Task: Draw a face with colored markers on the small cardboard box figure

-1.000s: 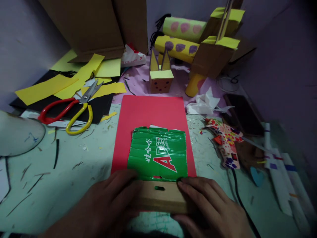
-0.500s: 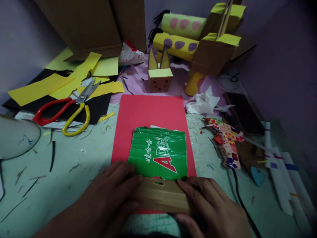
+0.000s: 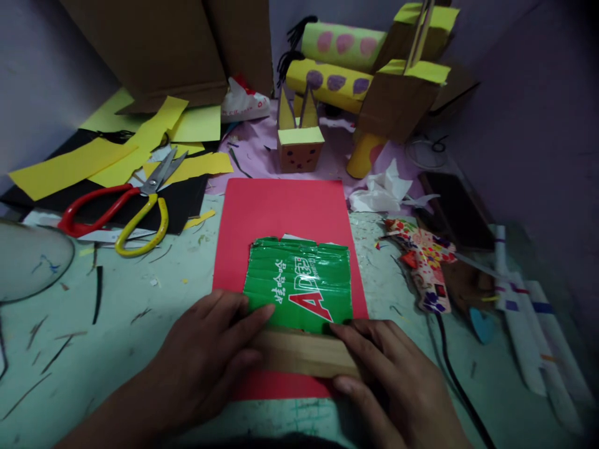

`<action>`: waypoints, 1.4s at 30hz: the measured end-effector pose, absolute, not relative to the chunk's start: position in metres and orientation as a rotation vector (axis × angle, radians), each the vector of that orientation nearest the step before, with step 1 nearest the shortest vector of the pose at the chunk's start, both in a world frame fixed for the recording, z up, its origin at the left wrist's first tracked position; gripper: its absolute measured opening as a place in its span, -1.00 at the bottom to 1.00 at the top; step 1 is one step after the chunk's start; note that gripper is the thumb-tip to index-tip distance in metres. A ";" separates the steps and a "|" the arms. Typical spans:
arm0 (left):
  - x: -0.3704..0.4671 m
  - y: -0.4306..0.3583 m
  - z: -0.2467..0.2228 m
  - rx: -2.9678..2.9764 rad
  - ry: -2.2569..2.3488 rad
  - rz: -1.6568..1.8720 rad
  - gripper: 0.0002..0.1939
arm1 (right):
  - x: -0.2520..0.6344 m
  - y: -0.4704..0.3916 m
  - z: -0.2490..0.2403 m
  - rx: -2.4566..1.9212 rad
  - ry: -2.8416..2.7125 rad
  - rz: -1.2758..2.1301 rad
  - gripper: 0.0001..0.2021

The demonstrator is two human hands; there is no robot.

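Note:
A sheet of red paper (image 3: 285,206) lies flat before me, with a torn piece of green printed cardboard (image 3: 322,274) on top of it. The cardboard's near edge is turned over, so a brown strip (image 3: 304,354) of its plain side shows. My left hand (image 3: 210,346) is closed on the left end of this folded strip, its fingertips pressing on the green face. At the opposite end my right hand (image 3: 393,368) pinches the fold between thumb and fingers. Both hands partly cover the cardboard's near corners.
Scissors (image 3: 152,187) with red and yellow handles lie left among yellow paper strips (image 3: 75,165). A glue gun (image 3: 421,265) with a black cord, a phone (image 3: 453,209) and white sticks (image 3: 524,337) are at right. Behind stand a small cardboard animal head (image 3: 300,153) and yellow paper-tube figures (image 3: 327,81).
The folded brown strip has moved away from me and looks narrower. Both hands have shifted slightly forward with it, and more red paper shows at the near edge.

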State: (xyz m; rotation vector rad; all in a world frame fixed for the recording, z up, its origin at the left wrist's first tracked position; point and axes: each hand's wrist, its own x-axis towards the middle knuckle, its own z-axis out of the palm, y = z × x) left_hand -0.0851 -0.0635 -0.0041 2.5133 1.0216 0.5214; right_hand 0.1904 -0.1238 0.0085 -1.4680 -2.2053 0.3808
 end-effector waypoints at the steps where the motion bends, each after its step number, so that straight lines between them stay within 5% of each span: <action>1: -0.085 -0.063 -0.006 2.532 1.037 0.533 -0.58 | 0.190 -0.123 0.009 -1.470 -2.184 0.399 -0.70; 14: -0.080 -0.062 -0.004 2.580 1.090 0.578 -0.62 | 0.187 -0.133 -0.013 -1.459 -2.092 0.399 -0.63; 23: -0.081 -0.056 0.013 2.520 1.333 0.944 -0.54 | 0.193 -0.130 -0.015 -1.379 -2.136 0.250 -0.65; 29: -0.007 -0.083 0.023 2.855 0.866 0.383 -0.45 | 0.197 -0.124 -0.014 -1.273 -2.215 0.179 -0.80; 42: 0.009 -0.082 -0.009 2.866 0.912 0.336 -0.35 | 0.203 -0.118 -0.033 -1.243 -2.295 -0.070 -0.62</action>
